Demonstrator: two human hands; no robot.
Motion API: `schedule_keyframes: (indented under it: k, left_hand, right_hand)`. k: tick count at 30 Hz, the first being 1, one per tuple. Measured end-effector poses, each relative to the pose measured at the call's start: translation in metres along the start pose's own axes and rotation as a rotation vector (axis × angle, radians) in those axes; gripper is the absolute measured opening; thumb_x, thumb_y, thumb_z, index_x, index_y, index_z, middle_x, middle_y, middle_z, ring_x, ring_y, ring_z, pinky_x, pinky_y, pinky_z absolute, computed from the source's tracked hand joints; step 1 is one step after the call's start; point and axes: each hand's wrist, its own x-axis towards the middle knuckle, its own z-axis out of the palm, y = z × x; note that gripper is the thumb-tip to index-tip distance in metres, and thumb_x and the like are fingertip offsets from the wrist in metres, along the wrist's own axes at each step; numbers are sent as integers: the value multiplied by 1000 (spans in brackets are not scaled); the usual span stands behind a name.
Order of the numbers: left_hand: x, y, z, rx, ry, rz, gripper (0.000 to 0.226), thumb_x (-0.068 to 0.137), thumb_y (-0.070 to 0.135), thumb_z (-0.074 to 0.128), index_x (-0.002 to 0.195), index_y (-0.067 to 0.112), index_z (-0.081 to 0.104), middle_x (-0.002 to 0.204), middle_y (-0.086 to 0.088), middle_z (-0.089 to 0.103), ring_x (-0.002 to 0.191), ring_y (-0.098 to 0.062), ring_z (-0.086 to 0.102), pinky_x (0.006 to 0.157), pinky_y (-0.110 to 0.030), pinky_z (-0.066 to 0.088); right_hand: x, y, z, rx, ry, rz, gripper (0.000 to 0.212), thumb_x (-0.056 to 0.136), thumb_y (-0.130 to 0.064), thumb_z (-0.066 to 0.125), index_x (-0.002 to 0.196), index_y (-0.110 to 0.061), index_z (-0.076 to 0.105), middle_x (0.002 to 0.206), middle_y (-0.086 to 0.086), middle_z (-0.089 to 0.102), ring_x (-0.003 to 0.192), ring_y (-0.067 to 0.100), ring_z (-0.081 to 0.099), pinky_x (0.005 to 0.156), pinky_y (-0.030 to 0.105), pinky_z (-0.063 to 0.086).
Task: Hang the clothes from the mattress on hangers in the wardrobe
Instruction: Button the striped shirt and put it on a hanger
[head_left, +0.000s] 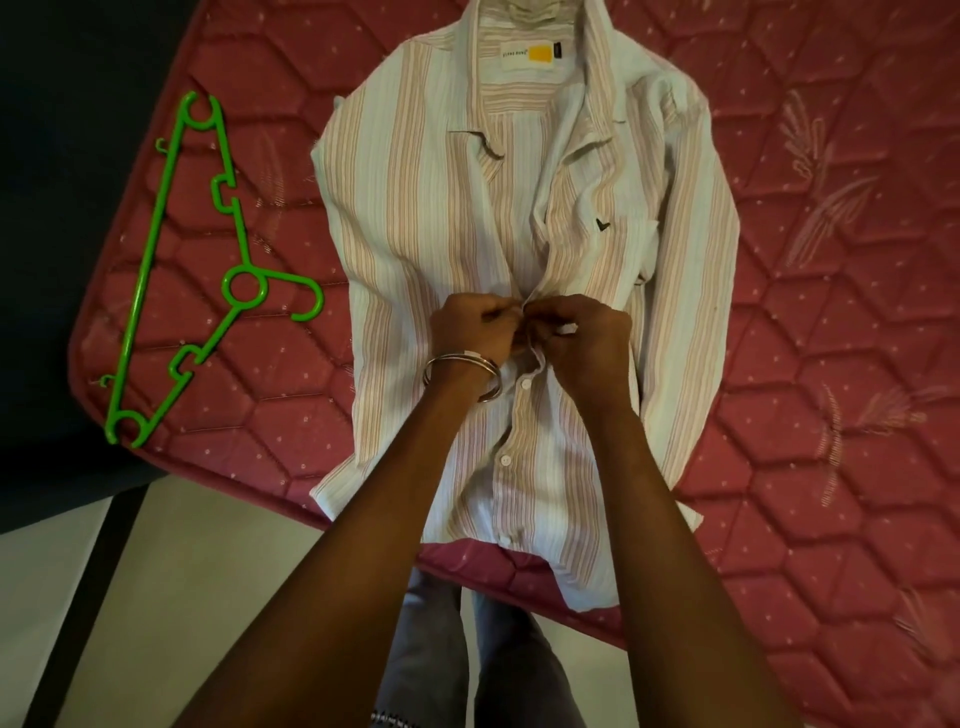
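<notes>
Arms: both bare forearms reach forward from the bottom of the view and converge toward the middle.
Left hand (470, 330): fingers curled, pinching the shirt (415, 218) placket; two thin bangles (462, 375) ring the wrist.
Right hand (584, 338): fingers curled, pinching the same placket, knuckles up.
Hands: almost touching, fingertips facing each other.

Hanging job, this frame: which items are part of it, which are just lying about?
Part of the job:
- striped shirt, flat on the mattress
- green hanger, lying left of the shirt, untouched
- left hand and right hand, pinching the shirt's button placket

Just there:
- bangles on the left wrist
- floor
</notes>
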Motion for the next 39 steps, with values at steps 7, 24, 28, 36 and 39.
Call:
schedule_keyframes:
  k: [7,24,28,36,39]
  left_hand:
    - [0,8,-4,-23,-94,18,18,81,5,71,97,-2,70,86,-19,72,74,-26,71,72,-40,60]
    - [-2,-2,8,53,124,202,19,82,2,66,100,7,63,70,7,66,64,-3,65,66,-25,57]
    - [-1,-2,10,14,89,140,24,81,0,66,102,8,62,72,1,66,71,-16,67,71,-35,59]
    - [-2,4,14,-22,79,19,41,80,0,67,118,12,58,74,-6,68,72,-24,69,73,-39,59]
    - [-3,7,17,-26,163,-7,49,78,5,71,123,16,55,71,2,64,70,-17,67,75,-37,58]
  right_hand:
    - [-10,0,5,109,77,104,24,76,2,71,96,-6,62,73,-15,64,72,-3,64,59,12,51]
    - [-14,7,10,203,94,213,17,79,-1,71,96,-4,73,85,-4,70,70,-8,62,65,5,44]
    - [-15,14,9,250,110,222,16,79,-11,73,94,-7,75,87,-2,73,77,6,67,73,20,51]
    - [3,10,7,197,-20,310,7,75,-11,63,76,-4,67,66,2,67,56,5,62,56,16,49]
    - [1,10,11,88,32,151,9,77,-10,59,80,-2,61,75,4,61,64,11,56,61,13,41]
